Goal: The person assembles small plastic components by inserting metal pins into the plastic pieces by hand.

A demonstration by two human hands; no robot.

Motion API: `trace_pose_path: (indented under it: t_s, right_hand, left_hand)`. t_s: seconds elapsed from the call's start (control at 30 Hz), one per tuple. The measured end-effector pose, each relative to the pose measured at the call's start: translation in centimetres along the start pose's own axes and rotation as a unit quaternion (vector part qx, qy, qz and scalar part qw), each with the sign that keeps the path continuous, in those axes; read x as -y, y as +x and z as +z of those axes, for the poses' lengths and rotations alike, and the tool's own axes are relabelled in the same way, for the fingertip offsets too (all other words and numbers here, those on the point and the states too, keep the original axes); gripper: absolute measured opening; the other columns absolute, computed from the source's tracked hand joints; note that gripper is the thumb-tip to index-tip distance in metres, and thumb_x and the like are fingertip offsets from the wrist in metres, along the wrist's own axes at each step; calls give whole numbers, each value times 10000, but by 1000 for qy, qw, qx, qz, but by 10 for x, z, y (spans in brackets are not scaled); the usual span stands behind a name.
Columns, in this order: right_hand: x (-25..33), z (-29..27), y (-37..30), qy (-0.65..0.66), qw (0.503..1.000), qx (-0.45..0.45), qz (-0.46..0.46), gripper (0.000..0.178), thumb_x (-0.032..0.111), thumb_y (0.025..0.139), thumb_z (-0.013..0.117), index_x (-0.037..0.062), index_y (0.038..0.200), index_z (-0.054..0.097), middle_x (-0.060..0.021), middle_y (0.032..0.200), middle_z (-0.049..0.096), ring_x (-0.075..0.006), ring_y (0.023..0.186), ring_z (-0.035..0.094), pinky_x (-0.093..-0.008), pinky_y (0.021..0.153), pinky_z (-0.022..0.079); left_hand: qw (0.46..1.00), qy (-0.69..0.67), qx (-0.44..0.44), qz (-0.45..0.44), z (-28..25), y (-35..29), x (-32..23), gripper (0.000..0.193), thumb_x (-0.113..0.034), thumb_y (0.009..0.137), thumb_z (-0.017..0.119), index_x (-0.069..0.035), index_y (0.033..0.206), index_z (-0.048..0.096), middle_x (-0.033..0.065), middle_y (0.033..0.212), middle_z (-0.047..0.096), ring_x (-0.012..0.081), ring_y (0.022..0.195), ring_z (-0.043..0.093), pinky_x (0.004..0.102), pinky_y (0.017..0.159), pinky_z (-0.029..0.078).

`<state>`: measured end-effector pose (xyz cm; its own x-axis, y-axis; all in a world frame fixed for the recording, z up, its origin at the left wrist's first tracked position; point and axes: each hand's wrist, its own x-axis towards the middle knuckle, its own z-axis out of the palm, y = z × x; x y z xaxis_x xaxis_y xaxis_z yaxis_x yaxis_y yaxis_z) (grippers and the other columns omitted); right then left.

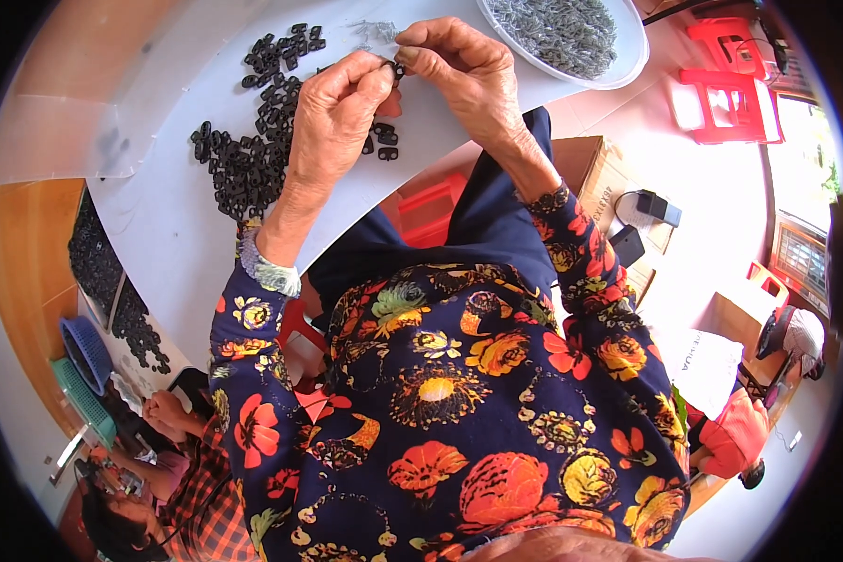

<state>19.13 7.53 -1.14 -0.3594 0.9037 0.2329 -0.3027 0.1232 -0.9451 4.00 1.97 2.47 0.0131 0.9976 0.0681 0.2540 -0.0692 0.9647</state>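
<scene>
My left hand [332, 122] is closed in a pinch on a small black plastic piece [399, 70], held just above the white tabletop [159, 220]. Against that piece my right hand [475, 86] closes thumb and forefinger. Anything between those right fingertips is too small to make out. Many like black plastic pieces [248, 173] lie heaped left of my left hand, and a few more [385, 140] sit below its fingers. Beyond my hands are loose thin metal pins [375, 31]. A white bowl [639, 58] full of similar small metal parts stands at the far right.
Red stools [731, 108] stand on the floor at right. Near my right forearm is a cardboard box [581, 169] with a black adapter [660, 207] on it. At lower left, a person in a checked shirt [211, 506] sits near blue [86, 354] and green baskets [82, 398] and more black pieces.
</scene>
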Motion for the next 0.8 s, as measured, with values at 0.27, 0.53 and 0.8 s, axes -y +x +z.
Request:
trace_pose_path:
  t_s: [0.27,0.53,0.8]
  right_hand:
    - [-2,3,1,21,999,-30,-7,128,48,854,639,21,979,641,-8,884,650,-67,836,598,-209,779,493]
    - [-3,1,0,23,1000,-13,3,135,35,859,630,15,992,636,-8,900,645,-67,857,590,-215,809,484]
    - [-1,1,1,21,1000,1,11,136,87,870,630,-8,965,646,-17,855,648,-69,814,583,-221,767,485]
  left_hand:
    - [999,-30,-17,9,4,0,5,124,-109,879,539,-5,857,603,-4,666,577,45,619,516,205,602,440]
    - [996,-68,-46,24,15,-3,14,193,-152,922,516,7,891,621,-6,685,576,41,642,458,194,610,375]
    - [995,-62,-77,25,19,-4,14,173,-122,919,515,12,902,621,2,693,579,49,643,475,189,608,378]
